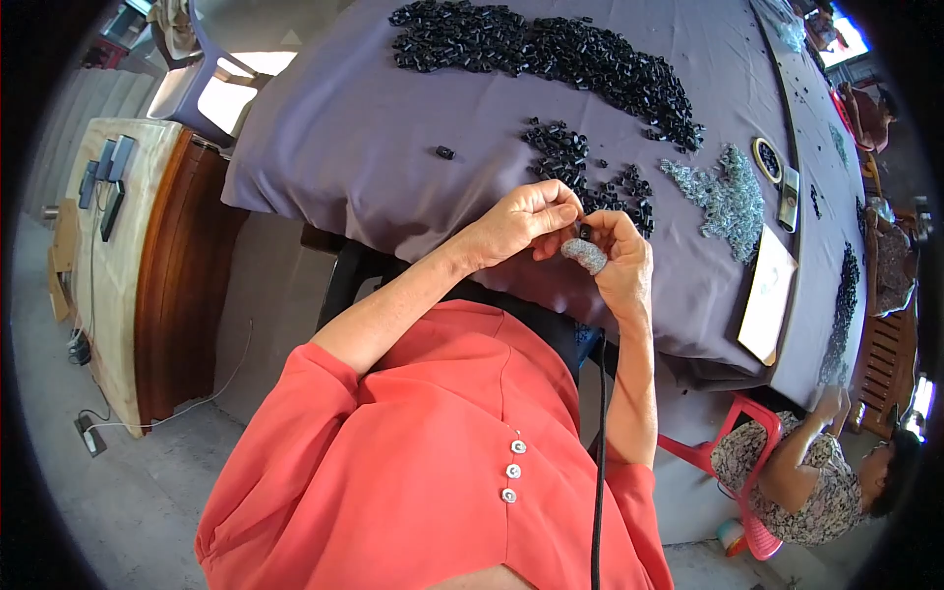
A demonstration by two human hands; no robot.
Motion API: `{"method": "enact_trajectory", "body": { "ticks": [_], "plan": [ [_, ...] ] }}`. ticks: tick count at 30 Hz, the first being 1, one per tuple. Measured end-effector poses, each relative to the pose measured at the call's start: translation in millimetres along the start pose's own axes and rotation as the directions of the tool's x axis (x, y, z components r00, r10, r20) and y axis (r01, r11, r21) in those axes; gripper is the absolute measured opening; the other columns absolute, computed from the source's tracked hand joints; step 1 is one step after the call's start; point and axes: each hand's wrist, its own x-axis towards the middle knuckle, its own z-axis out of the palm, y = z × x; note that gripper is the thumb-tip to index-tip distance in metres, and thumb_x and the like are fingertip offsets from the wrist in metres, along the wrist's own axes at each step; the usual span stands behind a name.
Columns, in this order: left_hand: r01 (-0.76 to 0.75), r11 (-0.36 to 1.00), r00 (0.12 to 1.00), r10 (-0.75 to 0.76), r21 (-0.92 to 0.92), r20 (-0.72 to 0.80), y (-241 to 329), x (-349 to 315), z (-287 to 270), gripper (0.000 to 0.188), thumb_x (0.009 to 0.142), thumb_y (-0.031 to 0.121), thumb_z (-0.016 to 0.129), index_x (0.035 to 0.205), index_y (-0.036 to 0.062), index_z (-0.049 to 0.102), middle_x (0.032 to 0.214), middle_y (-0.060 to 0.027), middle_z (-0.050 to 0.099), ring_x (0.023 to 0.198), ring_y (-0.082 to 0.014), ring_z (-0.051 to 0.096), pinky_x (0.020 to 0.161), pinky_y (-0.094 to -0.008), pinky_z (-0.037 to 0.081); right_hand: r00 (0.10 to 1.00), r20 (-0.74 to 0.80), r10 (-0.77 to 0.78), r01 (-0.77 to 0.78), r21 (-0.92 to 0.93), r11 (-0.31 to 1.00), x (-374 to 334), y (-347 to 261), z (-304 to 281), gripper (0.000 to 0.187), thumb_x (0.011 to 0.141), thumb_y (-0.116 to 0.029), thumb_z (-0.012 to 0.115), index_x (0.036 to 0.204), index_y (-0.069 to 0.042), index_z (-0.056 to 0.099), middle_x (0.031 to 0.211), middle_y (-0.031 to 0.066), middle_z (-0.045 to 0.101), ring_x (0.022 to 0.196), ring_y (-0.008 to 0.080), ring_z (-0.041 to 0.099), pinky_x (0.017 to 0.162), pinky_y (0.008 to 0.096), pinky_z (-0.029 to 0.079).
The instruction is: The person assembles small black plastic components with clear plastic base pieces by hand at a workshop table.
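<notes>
My left hand is closed in a pinch, thumb against fingers, over the near edge of the cloth-covered table. What sits between its fingertips is too small to make out. Right beside it, my right hand grips a small black plastic piece with thumb and fingers. A pale grey, speckled, curved bundle rests against that same hand; its kind is unclear. Just beyond both hands lies a loose heap of similar black pieces. To their right spreads a pile of small clear pieces.
A long bank of black pieces crosses the far side of the grey tablecloth. One black piece lies alone. At right are a white card and a round container. A co-worker sits at lower right.
</notes>
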Motion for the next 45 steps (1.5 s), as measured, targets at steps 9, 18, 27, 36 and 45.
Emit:
{"method": "enact_trajectory", "body": {
  "ticks": [9, 18, 27, 36, 45],
  "plan": [
    [0.019, 0.997, 1.000, -0.020, 0.069, 0.019, 3, 1, 1, 0.018, 0.093, 0.024, 0.052, 0.100, 0.0067, 0.053, 0.079, 0.0014, 0.054, 0.063, -0.0049, 0.049, 0.055, -0.0185, 0.041, 0.992, 0.035, -0.118, 0.123, -0.222, 0.967, -1, -12, 2, 0.018, 0.076, -0.005, 0.067, 0.092, -0.004, 0.059, 0.069, 0.0018, 0.058, 0.062, 0.0097, 0.053, 0.058, 0.0242, 0.044],
    [0.015, 1.000, 0.999, -0.015, 0.003, 0.038, 6, -1, 3, 0.016, 0.089, 0.016, 0.059, 0.098, 0.0057, 0.052, 0.081, 0.0015, 0.056, 0.067, -0.0041, 0.049, 0.054, -0.0178, 0.038, 0.991, 0.045, -0.129, 0.133, -0.095, 0.987, -6, -19, 8, 0.019, 0.075, -0.002, 0.067, 0.091, -0.002, 0.056, 0.078, 0.0076, 0.062, 0.071, 0.0150, 0.062, 0.064, 0.0274, 0.049],
    [0.030, 1.000, 0.999, -0.031, -0.004, -0.020, 4, 0, 5, 0.013, 0.088, 0.011, 0.060, 0.096, 0.0059, 0.052, 0.077, 0.0006, 0.055, 0.059, -0.0049, 0.046, 0.051, -0.0182, 0.037, 0.970, -0.240, -0.022, -0.031, -0.218, 0.976, 16, -6, -42, 0.022, 0.075, 0.001, 0.065, 0.097, -0.003, 0.062, 0.078, 0.0029, 0.060, 0.069, 0.0087, 0.052, 0.063, 0.0242, 0.044],
    [0.027, 0.998, 0.999, -0.028, -0.062, -0.016, 4, -1, 5, 0.013, 0.085, 0.011, 0.063, 0.091, 0.0058, 0.053, 0.075, -0.0003, 0.055, 0.058, -0.0058, 0.047, 0.051, -0.0196, 0.039, 0.948, -0.217, -0.232, -0.012, -0.754, 0.657, 68, 26, -82, 0.041, 0.068, 0.008, 0.047, 0.104, -0.005, 0.061, 0.095, 0.0164, 0.060, 0.090, 0.0335, 0.057, 0.079, 0.0403, 0.045],
    [0.018, 0.998, 1.000, -0.020, -0.061, -0.019, 4, -1, 3, 0.013, 0.086, 0.012, 0.063, 0.091, 0.0064, 0.053, 0.075, -0.0003, 0.056, 0.058, -0.0062, 0.048, 0.051, -0.0198, 0.040, 0.941, -0.254, -0.222, -0.032, -0.722, 0.691, 52, 30, -85, 0.028, 0.068, 0.006, 0.050, 0.092, -0.003, 0.062, 0.086, 0.0161, 0.057, 0.083, 0.0345, 0.056, 0.074, 0.0405, 0.044]
  ]
}}
